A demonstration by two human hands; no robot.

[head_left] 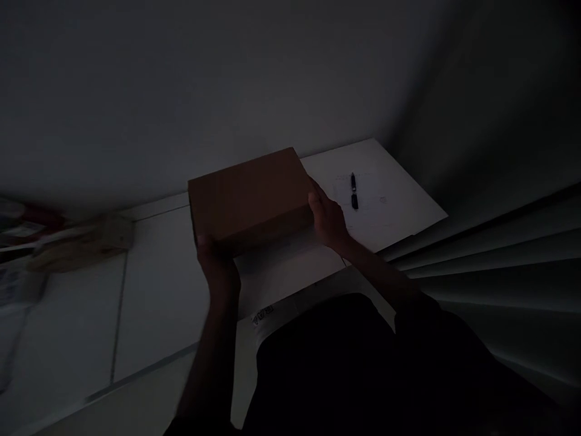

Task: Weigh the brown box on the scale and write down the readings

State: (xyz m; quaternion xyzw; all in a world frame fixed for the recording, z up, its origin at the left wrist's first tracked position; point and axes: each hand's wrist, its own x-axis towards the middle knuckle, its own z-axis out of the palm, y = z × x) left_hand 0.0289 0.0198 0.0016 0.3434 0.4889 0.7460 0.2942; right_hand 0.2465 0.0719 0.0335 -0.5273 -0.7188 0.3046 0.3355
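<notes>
A closed brown cardboard box (pixel 254 197) is held between my two hands over the white table. My left hand (pixel 218 266) grips its near left corner, with the thumb along the edge. At the right end of the box, my right hand (pixel 327 215) presses with its thumb on the near side. The fingers of both hands are partly hidden by the box. To the right of my right hand, a black pen (pixel 353 181) and its separate-looking dark cap or second piece (pixel 354 201) lie on a sheet of paper with faint marks (pixel 376 212).
The white table (pixel 154 290) runs along a pale wall (pixel 227 72). At the far left are a cardboard piece or carton (pixel 86 239) and other blurred items. Grey curtain folds (pixel 499 260) hang at the right. The whole scene is very dim.
</notes>
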